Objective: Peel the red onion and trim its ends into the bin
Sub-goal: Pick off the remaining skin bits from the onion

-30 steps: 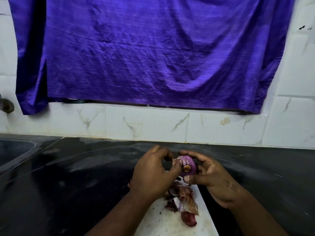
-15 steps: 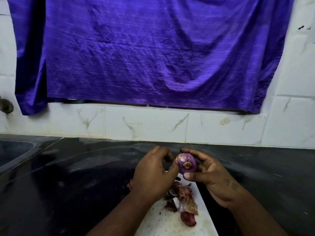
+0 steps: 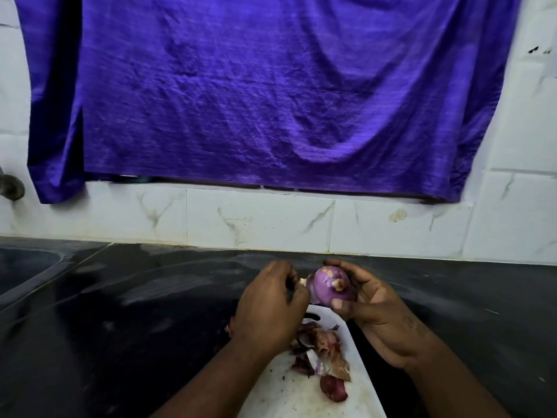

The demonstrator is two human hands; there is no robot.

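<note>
Your right hand (image 3: 376, 309) cups the red onion (image 3: 330, 286) in curled fingers, with the thumb pressed under it and the root end facing you. Your left hand (image 3: 269, 309) pinches a pale flap of skin (image 3: 304, 283) at the onion's left side. The onion is held in the air over the far end of the white cutting board (image 3: 301, 393), which lies on the black counter (image 3: 135, 312). A heap of peels (image 3: 324, 351) sits on the board close to its right edge, just below your hands. The counter gives you open room on the left as far as the sink (image 3: 24, 267), and on the right too. At the back it stops at the tiled wall (image 3: 256, 218), under a hanging purple cloth (image 3: 271, 101).
</note>
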